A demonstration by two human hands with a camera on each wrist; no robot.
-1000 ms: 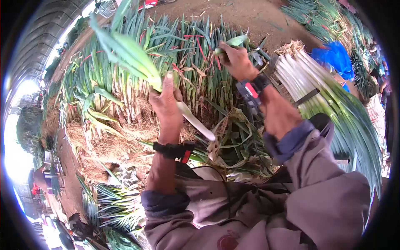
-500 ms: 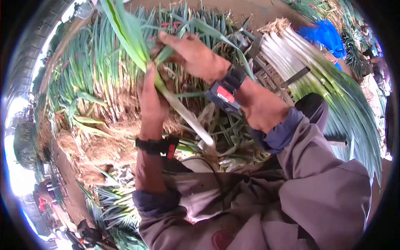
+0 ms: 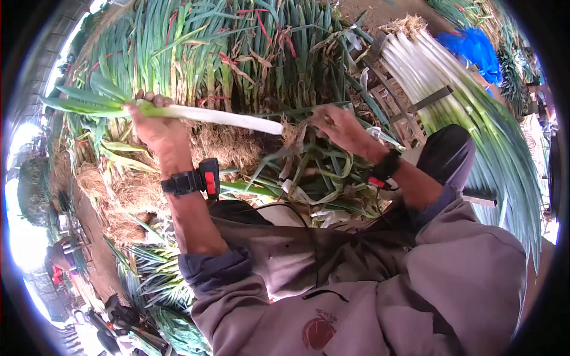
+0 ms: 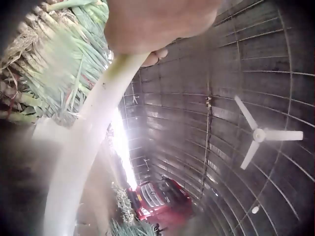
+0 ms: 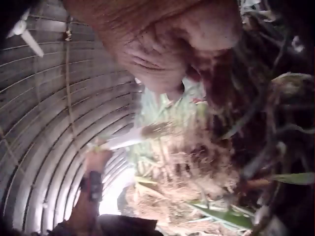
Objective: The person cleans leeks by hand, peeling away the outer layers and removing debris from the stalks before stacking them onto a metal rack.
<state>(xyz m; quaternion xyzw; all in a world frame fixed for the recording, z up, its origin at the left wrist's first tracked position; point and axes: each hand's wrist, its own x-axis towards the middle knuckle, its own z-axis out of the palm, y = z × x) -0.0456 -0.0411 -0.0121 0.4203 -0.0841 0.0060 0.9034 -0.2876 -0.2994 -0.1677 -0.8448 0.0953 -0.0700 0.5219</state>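
My left hand (image 3: pixel 159 121) grips a long green onion (image 3: pixel 228 118) just below its leaves. The peeled white stalk lies nearly level, with its root end toward the right and its green leaves fanning out at the left. Brown roots (image 5: pixel 158 129) hang at the stalk's end in the right wrist view. Close beyond them, my right hand (image 3: pixel 345 133) is loosely curled, with nothing showing between its fingers. Limp stripped leaves (image 3: pixel 320 172) lie in a heap below it. From the left wrist, the white stalk (image 4: pixel 91 123) runs down out of the hand.
A dense row of unpeeled green onions (image 3: pixel 202 65) with red ties stands in front, matted roots toward me. At the right, cleaned green onions (image 3: pixel 424 77) lie on a wooden rack (image 3: pixel 395 101) with a dark bar. Blue plastic (image 3: pixel 475 52) lies behind them.
The right hand was up at the leaves half a second ago and has moved down and right, past the root end. The left hand moved left, turning the green onion from steep to nearly level.
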